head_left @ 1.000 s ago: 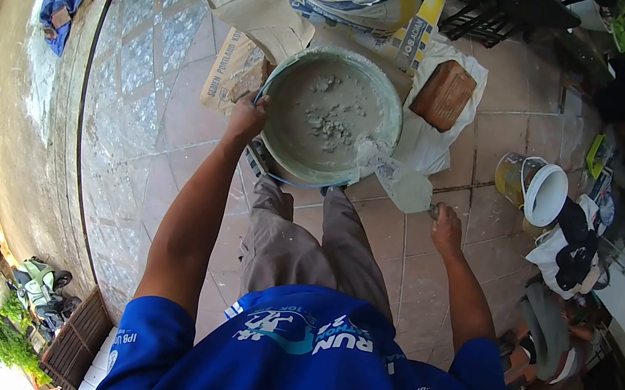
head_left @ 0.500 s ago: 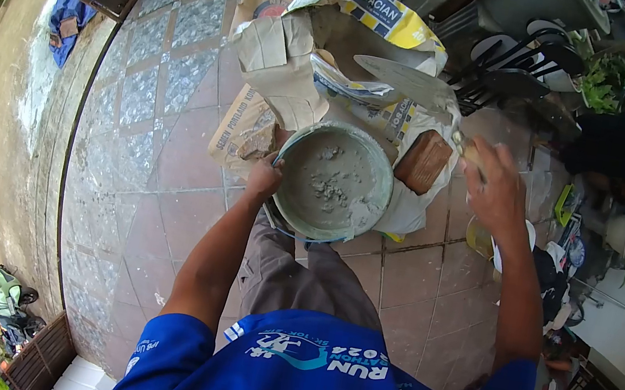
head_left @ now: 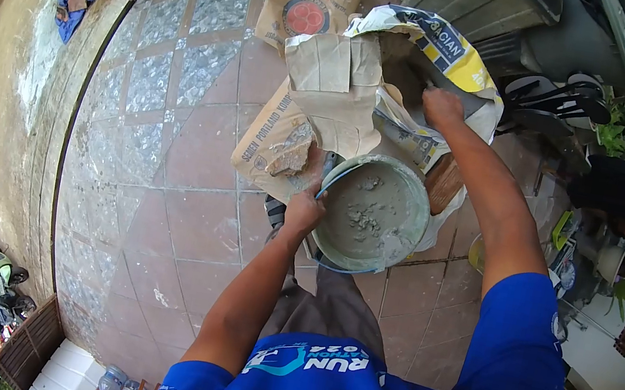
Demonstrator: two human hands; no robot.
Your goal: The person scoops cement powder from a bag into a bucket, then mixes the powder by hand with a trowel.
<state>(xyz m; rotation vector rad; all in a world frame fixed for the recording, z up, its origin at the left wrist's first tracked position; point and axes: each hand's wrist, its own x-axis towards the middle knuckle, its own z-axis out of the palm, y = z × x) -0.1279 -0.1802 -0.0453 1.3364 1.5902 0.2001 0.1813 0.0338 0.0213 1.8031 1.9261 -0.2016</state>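
Observation:
A round bucket of wet grey mortar, with lumps on its surface, stands near my feet. My left hand is closed on its left rim, by the blue wire handle. My right hand reaches into the open mouth of a torn cement bag, closed around the handle of a trowel. The blade is mostly hidden in the bag's shadow. Beside the bucket, partly covered by my right forearm, lies a reddish-brown brick.
Torn brown cement paper lies left of the bag, with a rough broken chunk on another piece. Grey bins stand behind. Black-handled tools and plants are at the right. Tiled floor spreads leftward.
My right hand has moved forward and left, taking the trowel from above the brick into the bag. My left hand stays on the bucket rim. The view has shifted, so things appear farther right.

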